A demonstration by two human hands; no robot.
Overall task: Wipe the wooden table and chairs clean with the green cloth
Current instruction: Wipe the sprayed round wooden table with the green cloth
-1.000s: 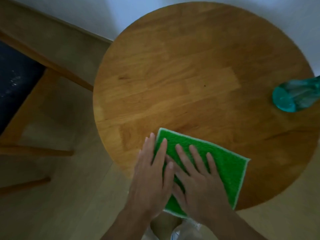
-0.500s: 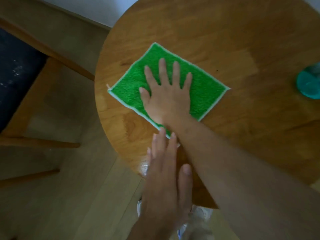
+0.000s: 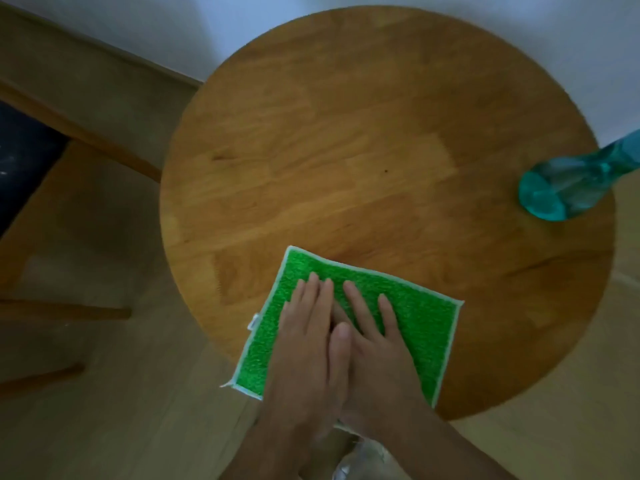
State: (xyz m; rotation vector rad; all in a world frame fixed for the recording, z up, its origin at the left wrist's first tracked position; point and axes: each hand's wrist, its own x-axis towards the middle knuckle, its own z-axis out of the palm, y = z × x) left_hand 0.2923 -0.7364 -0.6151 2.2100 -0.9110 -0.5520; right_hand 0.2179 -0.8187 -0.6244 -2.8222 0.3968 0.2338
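Chair [image 3: 52, 168] at left, unwiped. My left hand [image 3: 304, 344] has rejoined my right hand [image 3: 377, 344]; both lie flat, fingers straight, pressing the green cloth [image 3: 415, 320], pulled back to the table [image 3: 346, 133] near edge. Spray bottle [image 3: 568, 181] at right. Another stroke done.

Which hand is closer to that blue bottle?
Right. The right hand lies flat on the cloth, on the bottle's side; the left hand overlaps it, farther away.

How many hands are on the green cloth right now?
2. The left hand lies flat on the green cloth, partly overlapping the right hand, which presses flat beside it, at the round table's near edge.
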